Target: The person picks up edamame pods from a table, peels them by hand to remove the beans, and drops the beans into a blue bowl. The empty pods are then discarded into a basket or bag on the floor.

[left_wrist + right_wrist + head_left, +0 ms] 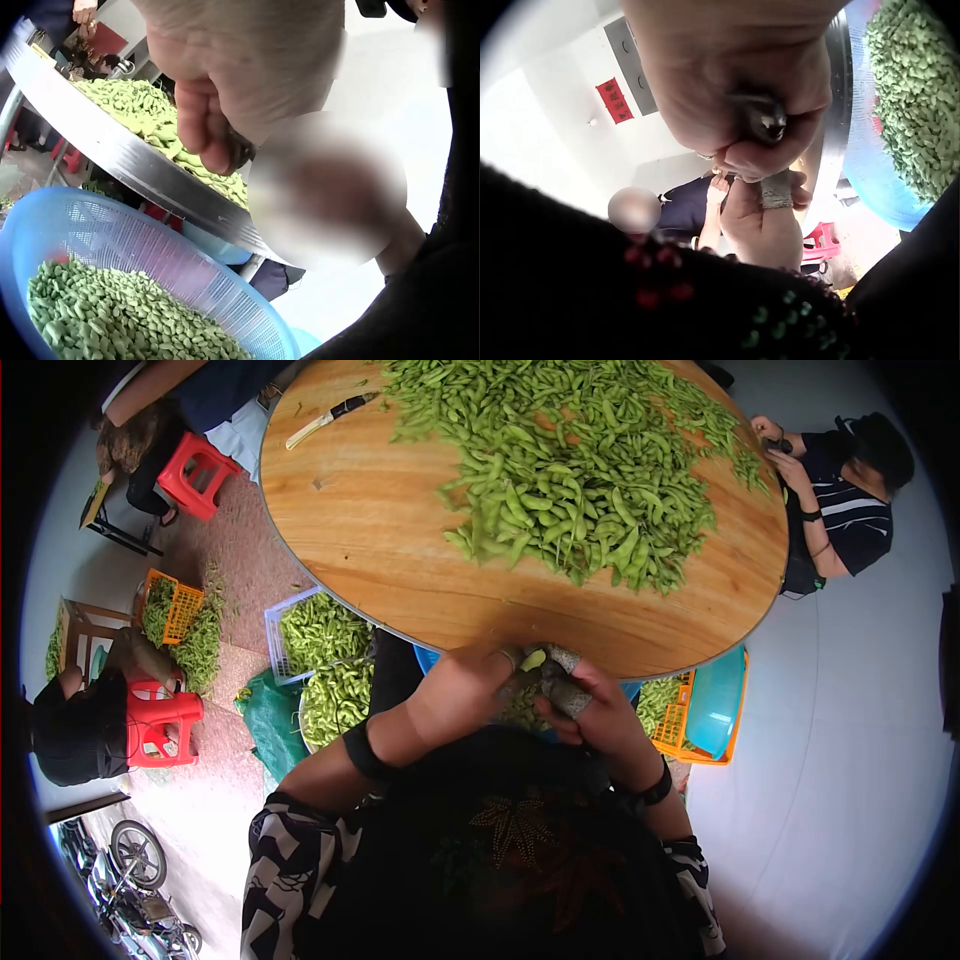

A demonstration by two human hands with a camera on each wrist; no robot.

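Observation:
Just off the table's near edge, my two hands meet in the head view. A green soybean pod (533, 659) is pinched at the fingertips of my left hand (455, 695). Close against it is my right hand (590, 705), with grey tape wrapped round its thumb. In the right wrist view its fingers curl round a dark handle (767, 120) with a shiny metal end; the rest of that tool is hidden. Grey tape (777, 190) also wraps a finger of the left hand. Below them, a blue basket (225, 281) holds shelled green beans (120, 315).
A big heap of pods (590, 490) covers much of the round wooden table (350, 550). A knife (330, 420) lies at its far left. Crates of pods, a teal basin (716, 705) and red stools (165, 725) stand around it. Other people sit left and right.

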